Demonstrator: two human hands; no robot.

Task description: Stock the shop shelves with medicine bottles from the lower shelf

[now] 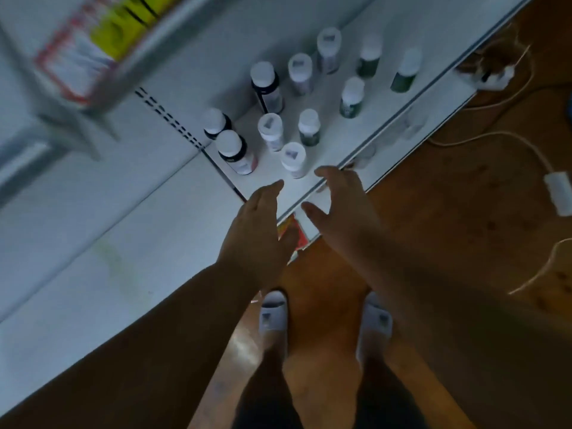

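Note:
Several white-capped medicine bottles stand upright on the white lower shelf (340,144). The nearest is a white bottle (293,159) close to the shelf's front edge. A dark bottle (235,151) stands to its left, with green bottles (351,97) further back. My left hand (257,224) reaches toward the shelf with its fingers straight and holds nothing. My right hand (343,205) hovers over the front edge with fingers spread, empty, just short of the nearest white bottle.
An upper shelf (102,57) with yellow and white packs juts out at the top left. White cables and a power adapter (558,193) lie on the wooden floor at the right. My feet in white slippers (274,314) stand before the shelf unit.

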